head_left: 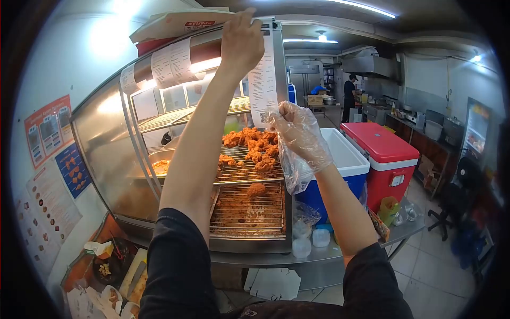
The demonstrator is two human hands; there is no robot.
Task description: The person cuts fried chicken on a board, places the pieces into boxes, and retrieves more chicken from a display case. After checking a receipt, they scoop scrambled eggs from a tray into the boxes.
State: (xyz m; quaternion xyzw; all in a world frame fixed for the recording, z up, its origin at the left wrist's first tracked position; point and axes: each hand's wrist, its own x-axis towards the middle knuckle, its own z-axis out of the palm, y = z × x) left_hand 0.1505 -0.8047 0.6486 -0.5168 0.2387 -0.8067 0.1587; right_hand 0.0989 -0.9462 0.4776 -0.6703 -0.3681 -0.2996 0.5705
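A long printed receipt [262, 80] hangs down the front right corner of a glass food warmer [281, 186]. My bare left hand [243, 45] is raised to the receipt's top, with fingers curled at the warmer's upper edge; its fingertips are partly hidden. Lower down, my right hand [300, 133] wears a loose clear plastic glove [297, 170] and pinches the receipt near its bottom end. Behind the receipt, pieces of fried chicken [257, 143] lie on a wire rack [241, 173]. One more piece [256, 190] sits on the rack below.
More receipts [171, 61] hang along the warmer's top, under a flat cardboard box [180, 24]. Blue [340, 186] and red [382, 159] coolers stand at right, beside small plastic tubs [302, 248]. Food boxes and a knife [137, 279] lie lower left. A person [349, 98] stands in the back kitchen.
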